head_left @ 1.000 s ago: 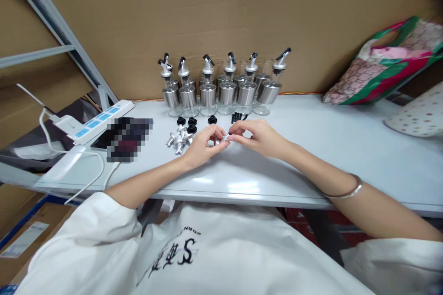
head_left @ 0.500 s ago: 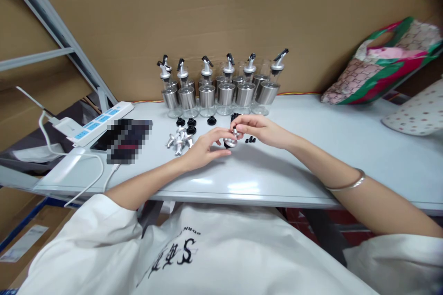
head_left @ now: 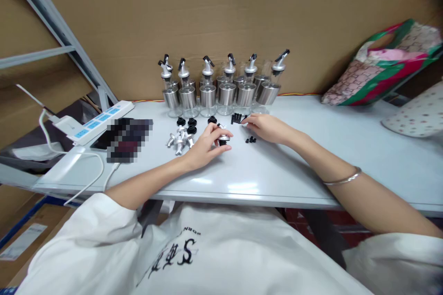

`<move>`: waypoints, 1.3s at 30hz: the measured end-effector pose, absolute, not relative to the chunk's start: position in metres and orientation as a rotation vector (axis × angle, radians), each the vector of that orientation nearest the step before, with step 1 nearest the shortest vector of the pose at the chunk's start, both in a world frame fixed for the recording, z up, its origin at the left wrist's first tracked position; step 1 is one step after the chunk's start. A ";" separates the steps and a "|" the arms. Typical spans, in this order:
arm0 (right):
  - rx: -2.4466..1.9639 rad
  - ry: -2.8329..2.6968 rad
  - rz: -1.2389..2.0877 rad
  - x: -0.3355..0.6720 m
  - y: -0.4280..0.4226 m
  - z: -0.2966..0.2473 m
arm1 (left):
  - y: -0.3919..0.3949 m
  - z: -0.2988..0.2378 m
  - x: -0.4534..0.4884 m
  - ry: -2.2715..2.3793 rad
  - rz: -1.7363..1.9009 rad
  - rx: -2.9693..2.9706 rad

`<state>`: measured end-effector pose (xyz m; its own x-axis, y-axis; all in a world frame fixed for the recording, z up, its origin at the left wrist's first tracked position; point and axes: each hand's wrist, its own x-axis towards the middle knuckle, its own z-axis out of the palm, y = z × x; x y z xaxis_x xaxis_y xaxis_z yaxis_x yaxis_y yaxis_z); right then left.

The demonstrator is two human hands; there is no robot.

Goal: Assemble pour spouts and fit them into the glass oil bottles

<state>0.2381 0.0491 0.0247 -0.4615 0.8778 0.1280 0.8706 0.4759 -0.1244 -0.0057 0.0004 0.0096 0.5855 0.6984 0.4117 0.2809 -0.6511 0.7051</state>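
Note:
My left hand (head_left: pixel 205 146) is closed around a silver bottle pourer (head_left: pixel 224 137) with a black stopper at its lower end, just above the table. My right hand (head_left: pixel 266 127) has its fingertips pinched at the right end of a row of small black levers (head_left: pixel 236 118). One lever seems to lie between those fingertips. A few tiny black caps (head_left: pixel 250 139) rest below that hand. Left of my left hand lies a pile of silver pourer tops (head_left: pixel 180 139), with several black stoppers (head_left: pixel 191 128) behind it.
Along the back stand glass and steel bottles (head_left: pixel 207 97), the front ones topped with pourers. At left are a power strip (head_left: pixel 100 122), cables and a pixelated phone (head_left: pixel 128 140). A patterned bag (head_left: pixel 367 73) and a dotted white object (head_left: pixel 418 110) occupy the right side.
My right hand has left the pourer and moved back to the black levers. My left hand keeps the pourer, now more upright and slightly further left.

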 end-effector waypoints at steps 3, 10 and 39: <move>-1.570 -2.599 0.082 0.242 0.052 0.023 | -0.001 0.012 -0.005 0.779 0.951 2.205; -1.628 -2.585 0.012 0.245 0.054 0.020 | -0.003 0.009 -0.002 0.747 0.999 2.002; -1.451 -1.928 0.600 0.224 0.029 0.050 | -0.003 0.011 -0.004 0.866 0.988 1.787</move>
<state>0.2241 0.0291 0.0503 -0.1824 0.9583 0.2199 0.6645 0.2850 -0.6908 -0.0039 -0.0026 0.0114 0.4379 0.8594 0.2640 0.1488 -0.3589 0.9214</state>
